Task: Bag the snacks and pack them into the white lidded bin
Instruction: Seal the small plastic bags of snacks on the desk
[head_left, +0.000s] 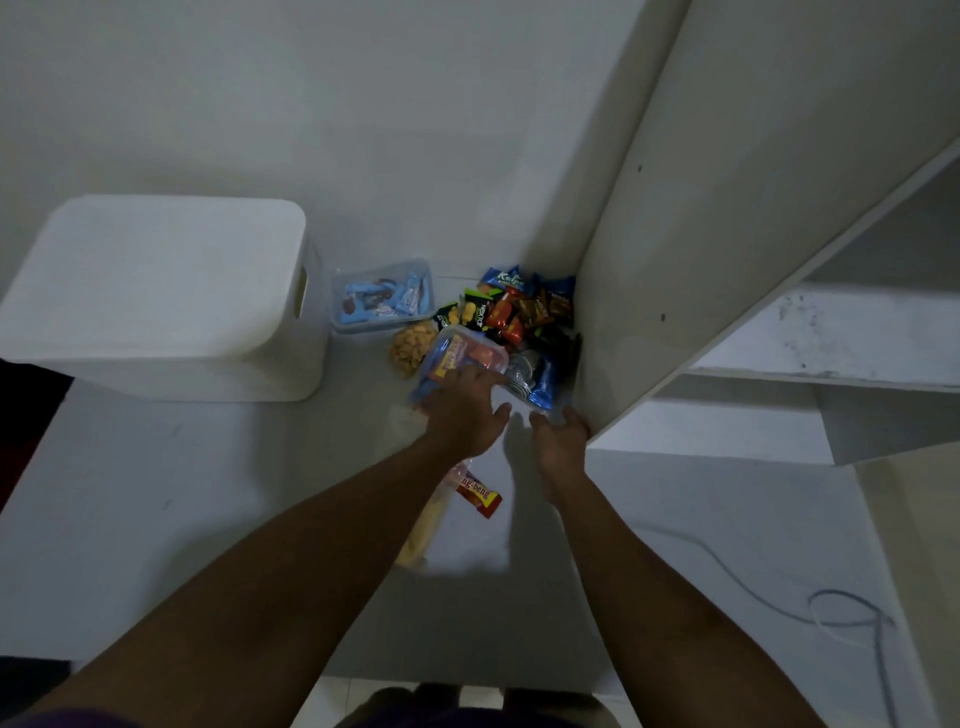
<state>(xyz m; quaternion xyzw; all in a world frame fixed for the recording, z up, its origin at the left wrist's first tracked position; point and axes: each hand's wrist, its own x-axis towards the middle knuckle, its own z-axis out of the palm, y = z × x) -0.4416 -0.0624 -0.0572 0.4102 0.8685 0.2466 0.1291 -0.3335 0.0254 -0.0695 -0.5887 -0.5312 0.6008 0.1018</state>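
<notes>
The white lidded bin (156, 296) stands on the floor at the left with its lid on. A heap of loose snack packets (524, 306) lies in the corner by the shelf. My left hand (465, 410) grips a clear bag of red-and-yellow snacks (462, 356) lying in front of the heap. My right hand (558, 441) holds the near edge of a clear bag with blue packets (540, 384) beside the shelf panel. A clear tub of blue-wrapped snacks (382, 299) sits next to the bin, and a bag of brown crackers (410, 345) lies by it.
A white shelf unit (727, 260) rises at the right, its side panel close to my right hand. A red snack bar (483, 499) and a pale bag (423, 535) lie on the floor under my left arm. A cable (831, 608) curls at lower right.
</notes>
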